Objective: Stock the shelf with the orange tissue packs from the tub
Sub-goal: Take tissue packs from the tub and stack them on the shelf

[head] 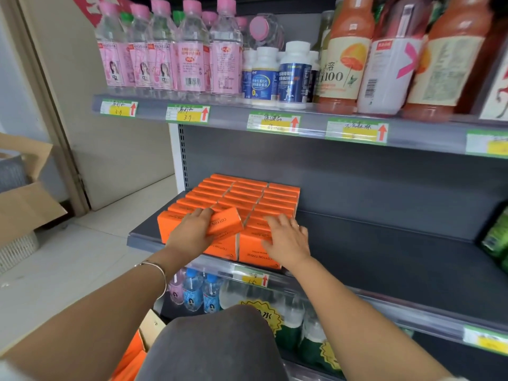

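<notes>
Several orange tissue packs [242,199] stand in three rows at the left end of the grey middle shelf [384,259]. My left hand [192,229] grips one tilted orange pack [226,222] above the front of the middle row. My right hand [286,240] rests with spread fingers on the front pack of the right row [255,253]. At the bottom left, a cardboard container [148,331] with more orange packs [129,356] shows partly behind my knee; most of it is hidden.
The upper shelf holds pink-capped water bottles [189,50], white supplement jars [294,75] and orange juice bottles [349,53]. Bottled drinks [203,292] fill the shelf below. Green packages [497,237] sit at the middle shelf's right end. Cardboard boxes [22,188] stand on the floor at left.
</notes>
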Available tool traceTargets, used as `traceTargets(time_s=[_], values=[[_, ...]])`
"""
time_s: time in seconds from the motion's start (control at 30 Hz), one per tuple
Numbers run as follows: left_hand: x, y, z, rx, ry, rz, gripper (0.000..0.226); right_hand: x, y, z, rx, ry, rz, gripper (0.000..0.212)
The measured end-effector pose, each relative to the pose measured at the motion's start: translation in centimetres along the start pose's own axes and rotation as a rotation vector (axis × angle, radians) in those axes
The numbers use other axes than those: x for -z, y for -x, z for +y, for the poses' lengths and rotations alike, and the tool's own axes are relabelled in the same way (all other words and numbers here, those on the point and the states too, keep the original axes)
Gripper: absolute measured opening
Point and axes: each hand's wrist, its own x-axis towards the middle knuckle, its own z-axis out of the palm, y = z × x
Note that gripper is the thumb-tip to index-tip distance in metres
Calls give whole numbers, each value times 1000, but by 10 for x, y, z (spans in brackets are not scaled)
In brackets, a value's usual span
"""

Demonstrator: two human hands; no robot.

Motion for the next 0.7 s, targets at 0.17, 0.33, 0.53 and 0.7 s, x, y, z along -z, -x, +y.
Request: traceTargets(time_s=[0.17,0.33,0.53,0.7], values=[[10,5,17,-194,-90,117,43,22,-1,-26,163,-201,105,78],[22,1,39,-218,105,248,52,33,-5,-20,53,-318,239,45],[2,-15,64,-183,132,162,72,31,-5,34,-436,-385,453,43],[-34,-32,80,-211,-9,-1,65,-9,-5,72,-769,-462,400,46]])
